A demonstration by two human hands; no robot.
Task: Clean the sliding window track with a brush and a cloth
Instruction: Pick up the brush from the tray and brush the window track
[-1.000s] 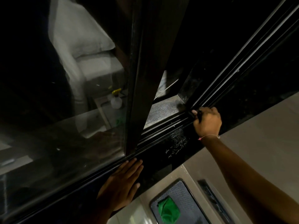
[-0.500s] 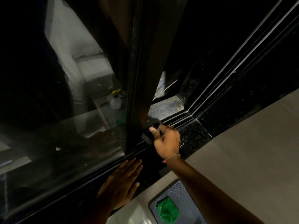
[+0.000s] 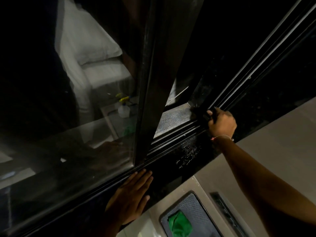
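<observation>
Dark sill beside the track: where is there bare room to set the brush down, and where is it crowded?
Free: the dark sill between the flat left hand and the right hand, though speckled with droplets or grit; also the pale surface right of the right forearm. Crowded: the track corner where the right hand grips the brush, and the tray holding the green cloth.

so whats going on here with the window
A person is cleaning a sliding window track. The right hand grips a dark brush and works it at the far corner of the track, where the rails meet the side frame. The left hand lies flat and open on the dark sill, bracing. A green cloth lies unused on a grey tray below the sill. The window panel is partly slid open.
</observation>
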